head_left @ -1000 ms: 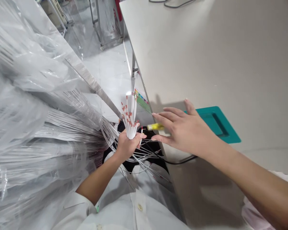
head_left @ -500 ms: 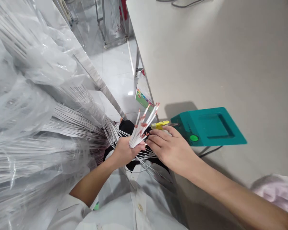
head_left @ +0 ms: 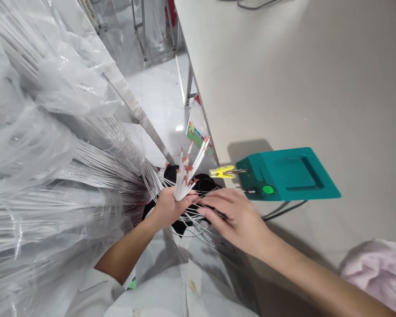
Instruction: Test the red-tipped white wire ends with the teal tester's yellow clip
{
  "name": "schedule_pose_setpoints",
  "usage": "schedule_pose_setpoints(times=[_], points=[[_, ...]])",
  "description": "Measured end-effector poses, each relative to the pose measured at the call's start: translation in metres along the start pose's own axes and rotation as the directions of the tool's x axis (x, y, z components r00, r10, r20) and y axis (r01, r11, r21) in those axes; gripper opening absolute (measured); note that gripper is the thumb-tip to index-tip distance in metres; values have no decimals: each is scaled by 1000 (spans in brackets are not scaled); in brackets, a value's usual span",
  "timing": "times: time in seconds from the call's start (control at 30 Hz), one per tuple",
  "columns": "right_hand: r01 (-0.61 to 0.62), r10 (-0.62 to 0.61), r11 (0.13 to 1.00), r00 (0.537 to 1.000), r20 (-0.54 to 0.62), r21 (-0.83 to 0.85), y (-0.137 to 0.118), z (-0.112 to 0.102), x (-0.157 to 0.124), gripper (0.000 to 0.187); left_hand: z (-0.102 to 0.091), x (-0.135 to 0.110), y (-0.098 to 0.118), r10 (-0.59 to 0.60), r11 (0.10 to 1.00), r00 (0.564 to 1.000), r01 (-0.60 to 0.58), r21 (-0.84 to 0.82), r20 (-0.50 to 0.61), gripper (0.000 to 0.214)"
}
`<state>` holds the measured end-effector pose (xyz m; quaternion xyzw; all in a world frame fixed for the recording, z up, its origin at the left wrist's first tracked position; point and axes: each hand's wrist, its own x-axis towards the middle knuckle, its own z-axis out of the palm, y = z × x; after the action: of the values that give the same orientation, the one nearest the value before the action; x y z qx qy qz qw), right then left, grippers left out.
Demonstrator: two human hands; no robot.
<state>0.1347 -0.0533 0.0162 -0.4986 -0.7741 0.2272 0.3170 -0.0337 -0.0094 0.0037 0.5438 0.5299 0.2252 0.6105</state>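
My left hand (head_left: 167, 207) is closed round a bundle of thin white wires with red tips (head_left: 187, 171), which fan upward from the fist. My right hand (head_left: 235, 215) lies just right of it, fingers stretched out over loose white wires below the bundle, holding nothing I can make out. A teal box with a green button (head_left: 285, 174) sits at the table's edge beside my right hand. A yellow clip (head_left: 221, 171) sticks out from the box's left side, a little above my fingers.
Large sheaves of white wires in clear plastic bags (head_left: 53, 167) fill the left, hanging from a metal rail (head_left: 135, 112). The pale table (head_left: 300, 75) spreads to the right. A pink cloth (head_left: 379, 273) lies at the lower right. A black cable (head_left: 284, 210) runs from the box.
My right hand has dropped from the yellow clip to the loose wires below the bundle. The bundle in my left hand has tilted back more upright.
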Motion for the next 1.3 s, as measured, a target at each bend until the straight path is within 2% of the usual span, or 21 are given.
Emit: schedule_pose_setpoints(times=[0.03,0.1,0.2,0.33,0.4,0.47,0.57,0.63,0.73,0.83,0.93,1.03,1.13,1.3], points=[[-46,53,997,994,-96,66,1,2,3,13,2,0,0,35,999,999,-35,23,14,22],[-115,158,970,968,-195,216,3,9,9,9,6,0,-1,101,992,994,-104,76,43,20],[-183,286,900,933,-219,396,7,19,13,6,8,1,-2,155,983,985,-161,85,76,20],[-233,368,831,911,-184,504,11,22,10,10,7,2,-3,115,993,987,-112,-37,113,22],[-221,366,822,911,-189,524,13,22,7,9,8,4,-5,64,984,998,-58,-167,30,28],[-204,360,824,909,-211,528,13,22,5,8,10,8,-7,7,937,991,-52,-345,-131,31],[-166,327,841,915,-239,515,14,23,3,7,10,15,-10,-110,831,942,-89,-549,-318,33],[-138,283,868,927,-245,478,14,24,2,7,10,18,-9,-145,805,920,-104,-584,-363,32],[-126,225,910,950,-217,394,16,28,1,6,11,15,-7,-48,865,939,-131,-485,-340,28],[-131,205,931,960,-189,342,16,31,1,5,15,7,-3,104,947,969,-166,-276,-226,21],[-113,178,941,967,-184,320,15,32,1,11,19,1,0,212,965,962,-234,-120,-172,15],[-87,141,964,968,-207,253,13,28,-1,18,21,0,1,176,979,965,-192,-67,-193,17],[-122,171,975,943,-284,184,12,23,-1,18,23,1,2,110,987,962,-135,-84,-252,16],[-106,201,952,924,-326,287,12,18,4,16,25,2,6,179,980,936,-196,-27,-303,8]])
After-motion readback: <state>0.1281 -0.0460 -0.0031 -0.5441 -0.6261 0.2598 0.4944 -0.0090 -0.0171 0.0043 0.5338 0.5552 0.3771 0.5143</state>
